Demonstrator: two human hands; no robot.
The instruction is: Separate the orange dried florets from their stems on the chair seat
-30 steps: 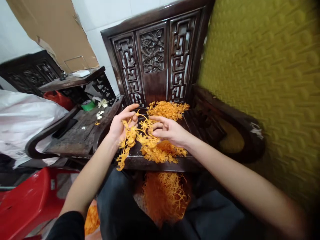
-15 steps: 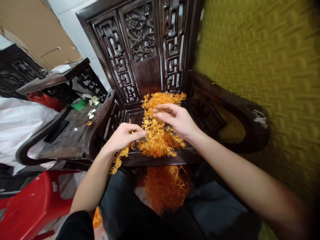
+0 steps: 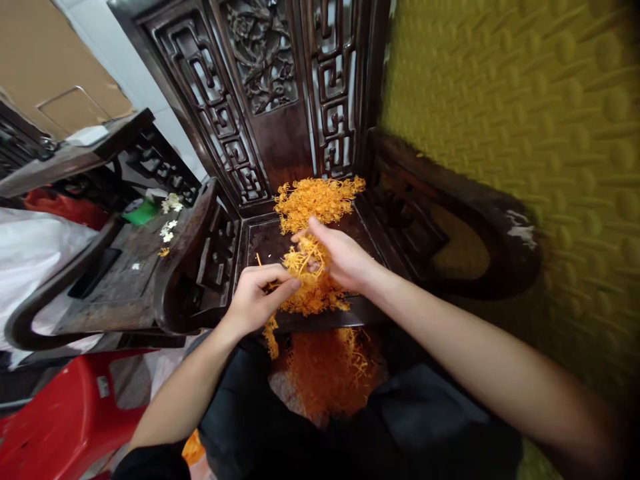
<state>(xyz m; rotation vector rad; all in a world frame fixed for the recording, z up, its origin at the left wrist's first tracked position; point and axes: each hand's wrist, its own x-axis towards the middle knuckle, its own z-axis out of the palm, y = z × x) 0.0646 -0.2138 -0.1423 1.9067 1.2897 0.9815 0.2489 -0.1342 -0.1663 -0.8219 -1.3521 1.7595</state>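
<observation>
My left hand [image 3: 263, 291] pinches a stem of an orange plastic flower sprig [image 3: 306, 257] between thumb and forefinger. My right hand [image 3: 343, 257] curls around the sprig's far side, thumb up, its fingertips partly hidden by it. Below both hands, a loose orange pile [image 3: 317, 300] of similar pieces lies at the front of the dark wooden chair seat [image 3: 260, 237]. Farther back on the seat sits another orange heap [image 3: 320, 200]. A strip of orange pieces [image 3: 271, 337] hangs beneath my left hand over the seat's front edge.
An orange tangled mass [image 3: 325, 373] is between my knees below the seat. To the left, a dark side table [image 3: 115, 287] carries green tape [image 3: 140, 212] and pale flower pieces [image 3: 169, 230]. A red plastic stool [image 3: 65, 407] stands lower left. Carved armrests flank the seat.
My right hand has come down from the back heap and closed around the sprig. The left hand has shifted slightly right and lower. The view has moved a little.
</observation>
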